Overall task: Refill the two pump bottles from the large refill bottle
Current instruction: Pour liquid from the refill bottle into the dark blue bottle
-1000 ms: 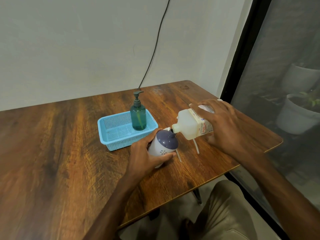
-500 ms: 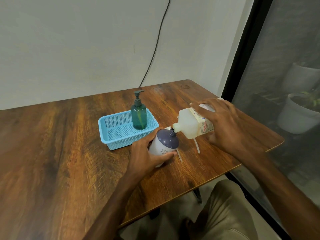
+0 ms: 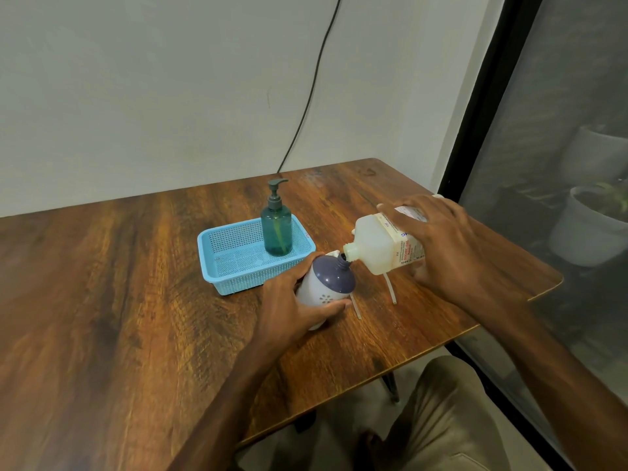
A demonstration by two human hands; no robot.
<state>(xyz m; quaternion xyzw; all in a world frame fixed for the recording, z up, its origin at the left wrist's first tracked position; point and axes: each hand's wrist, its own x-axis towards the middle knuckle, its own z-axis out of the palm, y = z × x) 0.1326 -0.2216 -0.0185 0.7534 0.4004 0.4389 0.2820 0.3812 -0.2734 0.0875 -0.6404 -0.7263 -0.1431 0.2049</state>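
refill bottle [image 3: 377, 244] rear: under right hand [image 3: 448, 246] | label [image 3: 406, 249]: unreadable | white pump bottle [image 3: 328, 283] base: behind left hand [image 3: 289, 307]

Our left hand [image 3: 292, 304] curls round the white pump bottle [image 3: 328, 283] from its left side, forearm reaching in from below. Our right hand [image 3: 452, 246] grips the tilted refill bottle [image 3: 377, 248] from above, fingers spread over it. Our 2 forearms are bare.
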